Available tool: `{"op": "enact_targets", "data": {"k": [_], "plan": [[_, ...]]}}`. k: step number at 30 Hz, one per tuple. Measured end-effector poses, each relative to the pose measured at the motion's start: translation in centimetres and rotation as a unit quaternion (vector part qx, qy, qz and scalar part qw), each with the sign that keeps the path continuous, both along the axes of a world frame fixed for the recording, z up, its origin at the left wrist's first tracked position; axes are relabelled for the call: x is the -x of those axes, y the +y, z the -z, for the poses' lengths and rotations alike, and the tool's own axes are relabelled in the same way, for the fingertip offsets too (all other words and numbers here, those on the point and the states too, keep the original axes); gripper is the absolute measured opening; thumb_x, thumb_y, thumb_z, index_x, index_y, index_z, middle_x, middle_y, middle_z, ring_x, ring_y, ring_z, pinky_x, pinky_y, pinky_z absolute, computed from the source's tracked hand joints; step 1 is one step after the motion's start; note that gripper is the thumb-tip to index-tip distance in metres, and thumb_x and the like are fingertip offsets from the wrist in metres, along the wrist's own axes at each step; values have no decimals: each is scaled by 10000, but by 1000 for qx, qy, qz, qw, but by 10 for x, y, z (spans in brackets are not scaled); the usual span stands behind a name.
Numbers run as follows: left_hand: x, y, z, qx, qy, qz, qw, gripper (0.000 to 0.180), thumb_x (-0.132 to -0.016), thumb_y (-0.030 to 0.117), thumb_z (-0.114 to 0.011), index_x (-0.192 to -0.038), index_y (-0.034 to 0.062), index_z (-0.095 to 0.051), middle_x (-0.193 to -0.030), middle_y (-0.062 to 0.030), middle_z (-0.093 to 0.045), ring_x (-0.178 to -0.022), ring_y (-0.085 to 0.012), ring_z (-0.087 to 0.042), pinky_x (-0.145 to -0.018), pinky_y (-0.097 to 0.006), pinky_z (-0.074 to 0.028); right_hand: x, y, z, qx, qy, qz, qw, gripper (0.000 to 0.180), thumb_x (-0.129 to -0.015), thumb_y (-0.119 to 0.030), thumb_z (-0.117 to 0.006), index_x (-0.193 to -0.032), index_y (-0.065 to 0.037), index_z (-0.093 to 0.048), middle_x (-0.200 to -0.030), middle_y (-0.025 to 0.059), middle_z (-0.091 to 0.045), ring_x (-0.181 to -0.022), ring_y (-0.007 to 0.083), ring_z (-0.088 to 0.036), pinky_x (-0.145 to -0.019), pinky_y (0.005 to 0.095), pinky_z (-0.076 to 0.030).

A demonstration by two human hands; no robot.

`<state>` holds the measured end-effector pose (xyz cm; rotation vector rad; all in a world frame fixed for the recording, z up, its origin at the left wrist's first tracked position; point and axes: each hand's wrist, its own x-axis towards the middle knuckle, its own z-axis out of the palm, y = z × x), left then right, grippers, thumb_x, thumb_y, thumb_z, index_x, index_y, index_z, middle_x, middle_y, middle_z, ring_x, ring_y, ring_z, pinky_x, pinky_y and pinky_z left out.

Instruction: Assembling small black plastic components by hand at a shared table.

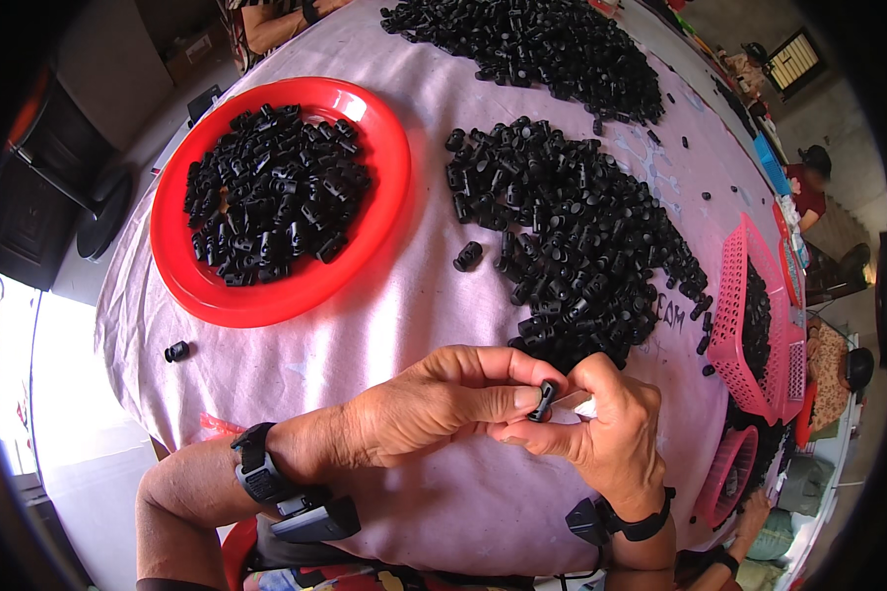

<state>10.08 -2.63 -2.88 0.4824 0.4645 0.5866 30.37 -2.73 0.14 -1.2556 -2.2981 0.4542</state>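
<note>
The pink-clothed table (384,325) lay under your fingers; your left hand (434,399) and right hand (601,433) pinched one small black plastic part (544,401) between fingertips, raised for handling, with the loose pile (572,246) just beyond them.

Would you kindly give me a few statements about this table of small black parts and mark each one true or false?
1. Both hands pinch one small black part between their fingertips. True.
2. The round red tray is empty. False: it holds a heap of black parts.
3. A loose pile of black parts lies on the cloth right of the tray. True.
4. The pink basket sits at the left edge of the table. False: it is at the right edge.
5. The left hand wears a glove. False: it is bare, with a black wrist strap.
</note>
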Motion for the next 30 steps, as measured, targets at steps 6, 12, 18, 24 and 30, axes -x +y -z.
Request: {"op": "enact_targets", "data": {"k": [6, 12, 18, 24, 30], "plan": [[-3, -3, 7, 14, -17, -10, 1000, 268, -947, 67, -545, -1209, 20, -569, -1140, -24, -594, -1037, -96, -541, -912, -248, -433, 2, -2, -2, 14, -6, 17, 1000, 590, -612, -550, -807, -693, -60, -489, -565, 65, -590, -504, 202, -631, -466, 309, -495], [-3, -2, 5, 20, -22, -2, 1000, 278, -954, 70, -530, -1226, 15, -549, -1171, -30, -577, -1069, -105, -530, -939, -258, -422, 3, -2, -1, 9, -17, 20, 1000, 592, -611, -555, -803, -692, -59, -491, -568, 67, -593, -498, 218, -629, -458, 317, -491], [-4, -3, 8, 25, -38, -3, 999, 287, -962, 73, -515, -1242, 15, -533, -1208, -43, -566, -1103, -123, -526, -965, -273, -417, 2, -2, -1, 1, -41, 17, 999, 603, -627, -586, -773, -691, -56, -491, -570, 74, -597, -498, 236, -631, -455, 323, -490], [-4, -3, 8, 27, -42, 0, 999, 276, -969, 84, -507, -1237, 23, -533, -1229, -59, -559, -1142, -140, -520, -994, -299, -409, 2, -2, -1, -12, -46, 18, 999, 610, -632, -603, -756, -689, -56, -492, -570, 72, -599, -492, 235, -627, -450, 323, -488], [-4, -3, 8, 21, -38, 3, 999, 266, -972, 94, -508, -1228, 31, -539, -1215, -64, -566, -1158, -148, -515, -1005, -305, -404, 3, -2, -1, -16, -56, 15, 998, 616, -631, -612, -750, -679, -59, -482, -561, 70, -594, -482, 233, -621, -442, 323, -484]]}}
